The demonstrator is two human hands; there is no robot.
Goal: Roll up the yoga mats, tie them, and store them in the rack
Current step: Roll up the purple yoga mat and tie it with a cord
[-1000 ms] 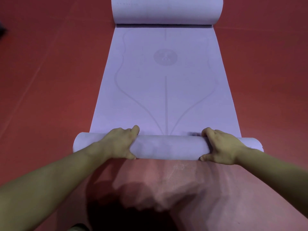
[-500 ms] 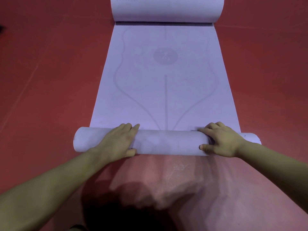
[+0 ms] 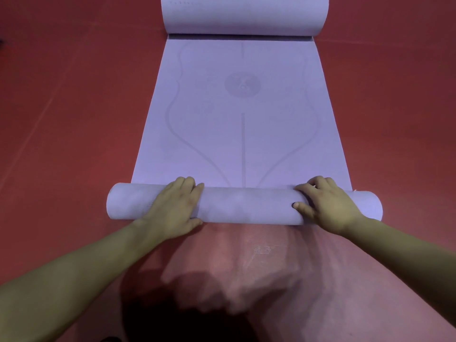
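A lavender yoga mat (image 3: 209, 134) with a faint line pattern lies lengthwise on the red floor. Its near end is wound into a tight roll (image 3: 246, 206) lying crosswise in front of me. My left hand (image 3: 172, 208) lies over the roll's left part, fingers stretched across the top and thumb at the near underside. My right hand (image 3: 328, 206) is on the right part, its fingers curled over the top and thumb pressed on the near face. The mat's far end (image 3: 244, 16) curls up into a loose, wide roll at the top of the view.
Red floor (image 3: 74, 119) surrounds the mat on both sides. A paler patch of floor (image 3: 259, 255) marks where the mat lay, just behind the roll. My shadow falls across the floor below my arms. No rack or ties are in view.
The near roll has moved forward along the mat. Both hands went from gripping its near side to lying over its top, the left fingers straightening out.
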